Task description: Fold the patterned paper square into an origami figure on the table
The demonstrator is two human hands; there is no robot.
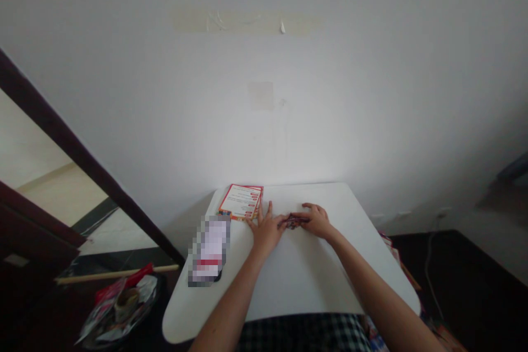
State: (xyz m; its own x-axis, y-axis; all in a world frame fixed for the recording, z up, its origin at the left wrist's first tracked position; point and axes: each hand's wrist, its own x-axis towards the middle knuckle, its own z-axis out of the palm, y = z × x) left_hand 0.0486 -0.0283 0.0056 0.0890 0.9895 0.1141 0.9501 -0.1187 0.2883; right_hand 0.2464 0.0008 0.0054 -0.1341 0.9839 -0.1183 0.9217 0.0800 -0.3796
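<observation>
And here we are at a white tabletop [313,278], both arms stretched out, and all the attention falls on one little item: a small dark-red tangle of cord [293,221], lying toward the far side of the surface, right between the hands. It's too small to make out in detail from this head view. The left hand [267,231] is open, fingers spread on the surface, fingertips just beside the tangle. The right hand [315,220] sits on the other side, fingers curled over the tangle's right end; pinching or merely touching, I can't tell from here. The two hands are nearly together around it. This looks light, soft and floppy, likely to bunch up or slide, so a pinch at a loose end seems the surest hold. Off to the left, a red-bordered card [240,202] lies at the far edge, with a blurred object [209,250] nearer.
</observation>
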